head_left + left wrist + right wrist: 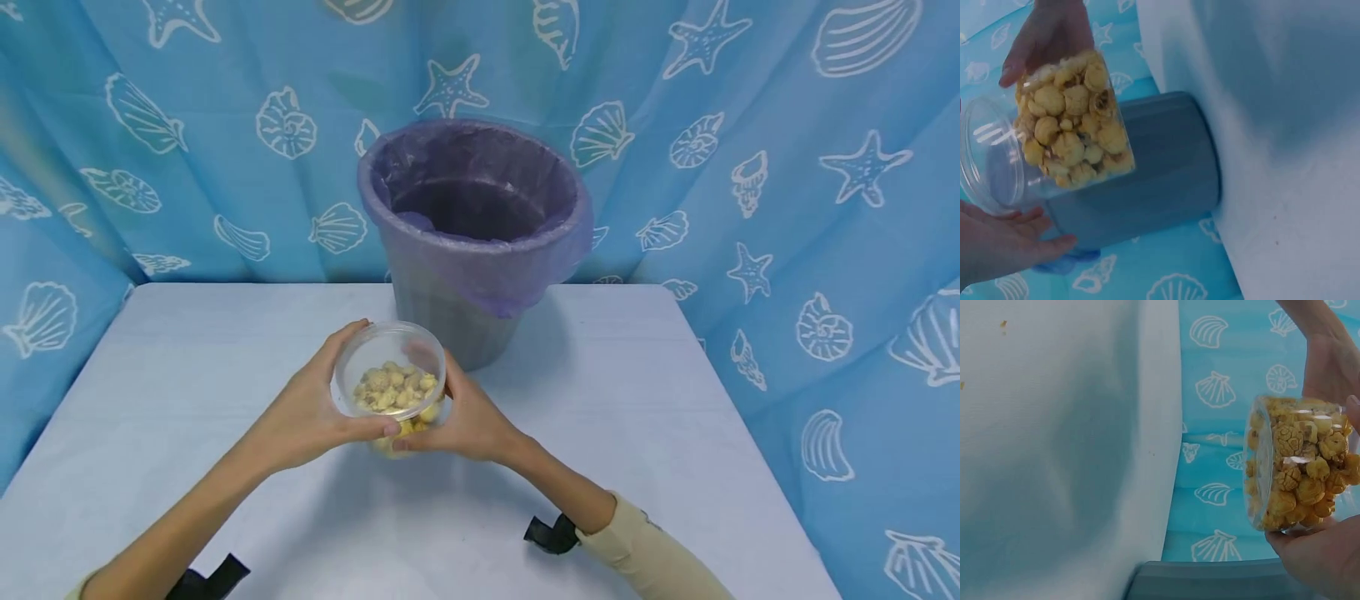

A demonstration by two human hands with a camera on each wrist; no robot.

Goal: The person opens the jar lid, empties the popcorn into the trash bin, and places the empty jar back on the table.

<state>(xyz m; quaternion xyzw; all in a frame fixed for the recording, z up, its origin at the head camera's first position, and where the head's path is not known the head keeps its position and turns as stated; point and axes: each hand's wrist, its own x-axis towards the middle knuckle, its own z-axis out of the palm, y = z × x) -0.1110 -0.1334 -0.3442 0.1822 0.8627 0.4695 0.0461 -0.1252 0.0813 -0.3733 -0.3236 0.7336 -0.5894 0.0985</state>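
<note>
A clear plastic jar (388, 343), partly filled with yellow popcorn (396, 387), is held above the table in front of the bin. My left hand (315, 421) holds it at the left by the rim, its thumb reaching along the near side. On the opposite side my right hand (476, 421) grips the jar, thumb also across the front. The popcorn shows through the jar wall in the left wrist view (1075, 125) and the right wrist view. Whether a clear lid covers the mouth, I cannot tell. Some fingers are hidden behind the jar.
A grey bin (457, 312) lined with a purple plastic bag (502, 271) stands at the table's back edge, just beyond the jar. White cloth covers the table (187, 375). A blue curtain (247, 183) with shell prints hangs behind. Tiny crumbs (1003, 324) dot the cloth.
</note>
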